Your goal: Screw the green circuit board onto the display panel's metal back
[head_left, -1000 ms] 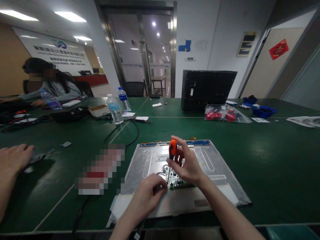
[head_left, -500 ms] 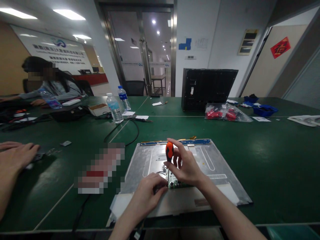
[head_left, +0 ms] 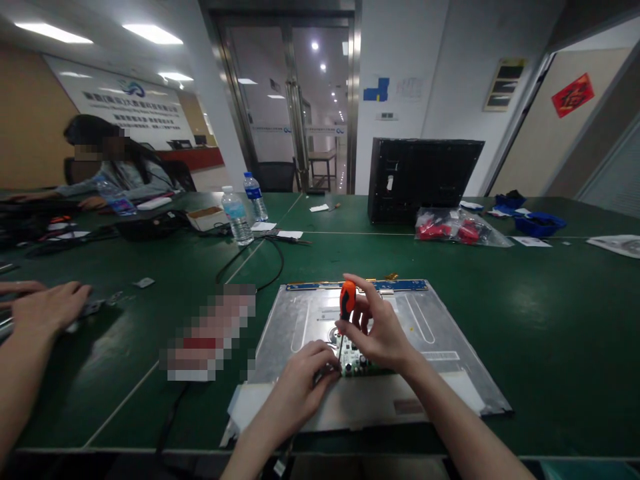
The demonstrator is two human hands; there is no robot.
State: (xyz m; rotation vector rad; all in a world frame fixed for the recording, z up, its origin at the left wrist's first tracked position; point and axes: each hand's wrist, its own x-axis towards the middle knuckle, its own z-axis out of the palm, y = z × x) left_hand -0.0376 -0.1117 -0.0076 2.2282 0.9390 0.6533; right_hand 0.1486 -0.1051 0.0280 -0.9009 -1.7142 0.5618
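Note:
A flat metal display panel (head_left: 440, 333) lies back-up on the green table, with a small green circuit board (head_left: 356, 361) near its front middle. My right hand (head_left: 380, 330) grips an orange-handled screwdriver (head_left: 347, 301) held upright, its tip down on the circuit board. My left hand (head_left: 300, 383) rests on the panel just left of the board, its fingers curled against the board's edge beside the screwdriver tip.
Another person's hand (head_left: 47, 308) rests on small parts at the left. A black cable (head_left: 250, 263) runs toward two water bottles (head_left: 236, 217). A black monitor housing (head_left: 423, 179) and a bag of red parts (head_left: 457, 228) stand behind. A seated person (head_left: 117, 170) works far left.
The screwdriver handle shifted slightly between my fingers while its tip stayed on the board. The view drifted a little to the left. The other person's hand moved slightly.

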